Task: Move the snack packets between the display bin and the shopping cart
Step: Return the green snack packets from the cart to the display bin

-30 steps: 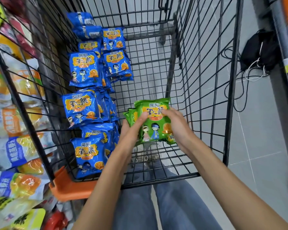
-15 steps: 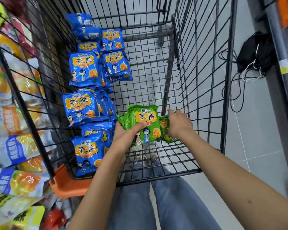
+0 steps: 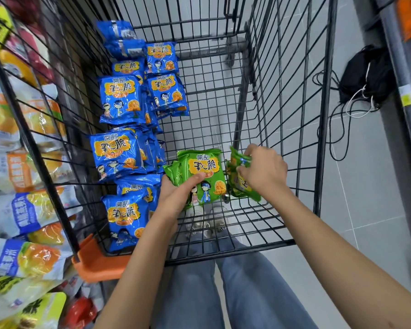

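The step in hand seems to be putting green snacks into the shopping cart (image 3: pixel 323 115). The left hand (image 3: pixel 176 198) grips a stack of green packets (image 3: pixel 205 169), thumb across the front face and fingers behind, low at the near end of the cart. The right hand (image 3: pixel 263 172) has its fingers curled round a single green packet (image 3: pixel 239 186), tilted on its edge, just beside the stack toward the cart's right wall. Whether these already touch the cart floor I cannot tell. Next, I think, both hands must lay them flat and let go.

Along the cart's left wall lie blue packets (image 3: pixel 119 100) in overlapping rows, from near end to far end. Outside that wall, the display bin (image 3: pixel 37 148) holds white and orange bags (image 3: pixel 26 210).
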Tool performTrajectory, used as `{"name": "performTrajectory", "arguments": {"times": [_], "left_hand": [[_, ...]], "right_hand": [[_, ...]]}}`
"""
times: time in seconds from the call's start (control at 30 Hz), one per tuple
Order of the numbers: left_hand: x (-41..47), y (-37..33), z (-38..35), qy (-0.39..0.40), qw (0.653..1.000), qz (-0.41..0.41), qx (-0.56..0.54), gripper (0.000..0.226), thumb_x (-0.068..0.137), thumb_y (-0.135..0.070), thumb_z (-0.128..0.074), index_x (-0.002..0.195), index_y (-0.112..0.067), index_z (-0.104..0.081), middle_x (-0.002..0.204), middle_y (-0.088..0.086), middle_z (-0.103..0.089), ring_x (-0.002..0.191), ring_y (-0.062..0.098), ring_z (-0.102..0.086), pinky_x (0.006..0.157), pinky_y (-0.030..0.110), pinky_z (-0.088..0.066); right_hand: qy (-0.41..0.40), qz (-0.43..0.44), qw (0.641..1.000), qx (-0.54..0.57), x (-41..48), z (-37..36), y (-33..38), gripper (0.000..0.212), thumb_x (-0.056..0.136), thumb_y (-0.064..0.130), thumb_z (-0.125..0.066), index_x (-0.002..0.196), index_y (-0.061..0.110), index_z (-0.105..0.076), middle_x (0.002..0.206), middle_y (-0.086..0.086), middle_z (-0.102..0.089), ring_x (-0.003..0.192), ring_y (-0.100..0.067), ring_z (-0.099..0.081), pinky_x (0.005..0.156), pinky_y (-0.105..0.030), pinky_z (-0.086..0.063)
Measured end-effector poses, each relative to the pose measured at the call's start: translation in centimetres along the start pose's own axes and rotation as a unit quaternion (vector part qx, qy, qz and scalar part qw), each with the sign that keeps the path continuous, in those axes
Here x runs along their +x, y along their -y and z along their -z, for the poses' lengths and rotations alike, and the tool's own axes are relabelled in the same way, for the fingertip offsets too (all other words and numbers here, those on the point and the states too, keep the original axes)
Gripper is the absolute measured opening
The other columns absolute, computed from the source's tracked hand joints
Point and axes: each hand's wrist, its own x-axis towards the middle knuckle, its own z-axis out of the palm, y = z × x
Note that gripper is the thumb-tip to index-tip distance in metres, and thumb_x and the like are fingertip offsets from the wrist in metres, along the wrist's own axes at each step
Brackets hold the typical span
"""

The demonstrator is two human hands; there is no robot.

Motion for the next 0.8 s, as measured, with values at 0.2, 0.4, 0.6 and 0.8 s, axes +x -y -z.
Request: {"name": "performTrajectory", "arguments": {"times": [0.2,0.4,0.6,0.8], "left_hand": [[-0.3,-0.7,-0.7,-0.023,0.997,0.011,-0.067,0.104,0.056,-0.05,-0.078,0.145,-0.023,-0.03,0.141,-0.001,-0.048,0.128,0.02,-0.046,0.111,0.045,-0.034],[-0.8,-1.5,-1.3,-0.024,0.988,0.047,-0.142,0.127,0.038,-0.057,-0.086,0.146,-0.026,-0.026,0.142,0.003,-0.048,0.127,0.027,-0.049,0.108,0.049,-0.037],[-1.4,-1.9,-1.5,0.042,0.985,0.026,-0.164,0.131,0.034,-0.07,-0.077,0.146,-0.018,-0.032,0.141,0.006,-0.05,0.127,0.026,-0.05,0.109,0.048,-0.037],[-2.4,-2.1,-1.7,0.094,0.98,0.015,-0.177,0.107,0.048,-0.069,-0.076,0.137,-0.017,-0.047,0.12,0.006,-0.066,0.11,0.023,-0.063,0.101,0.042,-0.045]], "right_hand": [[-0.099,-0.044,0.915,0.388,-2.7,3.2,0.9,0.053,0.076,0.019,-0.071,0.119,0.028,-0.041,0.076,0.017,-0.054,0.07,-0.011,-0.055,0.067,-0.026,-0.038],[-0.028,-0.116,0.66,0.742,-3.8,3.6,1.9,0.031,0.079,-0.002,-0.065,0.087,0.024,-0.05,0.082,0.002,-0.064,0.063,-0.01,-0.064,0.053,-0.029,-0.052],[0.032,-0.102,0.704,0.702,-4.4,2.2,3.3,0.023,0.075,0.01,-0.073,0.072,0.018,-0.052,0.08,-0.008,-0.062,0.071,-0.021,-0.057,0.068,-0.031,-0.045],[0.149,-0.057,0.7,0.696,-5.2,1.5,3.7,0.038,0.075,0.008,-0.072,0.11,0.018,-0.061,0.113,-0.012,-0.065,0.097,-0.028,-0.065,0.081,-0.039,-0.053]]}}
